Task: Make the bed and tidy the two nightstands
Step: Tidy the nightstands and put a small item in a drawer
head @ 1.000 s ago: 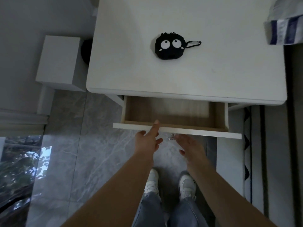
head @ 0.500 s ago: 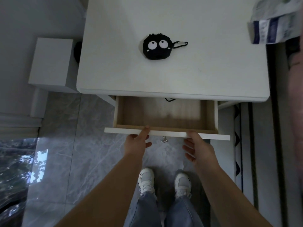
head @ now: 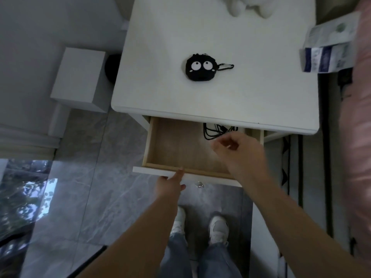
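The white nightstand (head: 261,87) has its drawer (head: 176,145) pulled out, showing a bare wooden bottom. A tangled black cable (head: 213,131) lies at the drawer's back right. On the top sits a round black pouch (head: 200,70) with two white eyes and a clip loop. My left hand (head: 170,184) grips the white drawer front (head: 148,171), thumb on its upper edge. My right hand (head: 239,150) hovers over the drawer's right half with loosely curled fingers just short of the cable, holding nothing I can see.
A white and blue paper package (head: 329,55) overhangs the nightstand's right edge beside pink bedding (head: 359,127). A white plush (head: 249,5) sits at the back. A white box (head: 80,77) stands to the left. A small metal pull (head: 199,184) hangs under the drawer front.
The drawer came further out, uncovering the black cable. My right hand left the drawer front and moved in over the drawer toward the cable. The left hand stays on the front.
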